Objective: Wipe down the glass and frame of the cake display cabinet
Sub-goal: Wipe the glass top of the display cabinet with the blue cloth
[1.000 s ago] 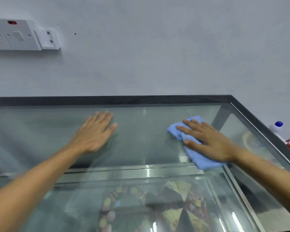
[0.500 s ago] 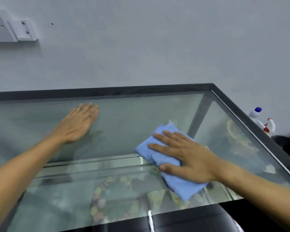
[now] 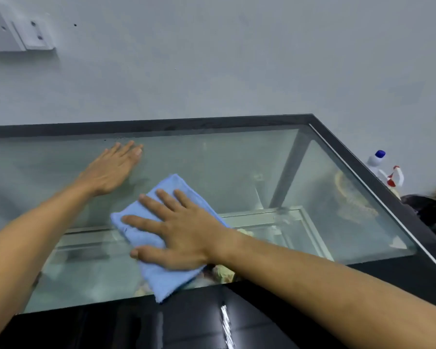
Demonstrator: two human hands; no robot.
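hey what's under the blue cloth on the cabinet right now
The blue cloth lies flat on the cabinet's glass top, pressed down by the right hand. Its near corner overlaps the black frame. What sits inside the cabinet directly beneath it is covered.

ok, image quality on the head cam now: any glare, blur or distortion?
Head view: bright specular streak on the glossy black frame near the bottom; the glass top looks hazy with dim reflections, so the cabinet's contents read soft; the left hand fingertips are slightly motion-blurred; wide-angle bending shows in the frame edges and the wall sockets.
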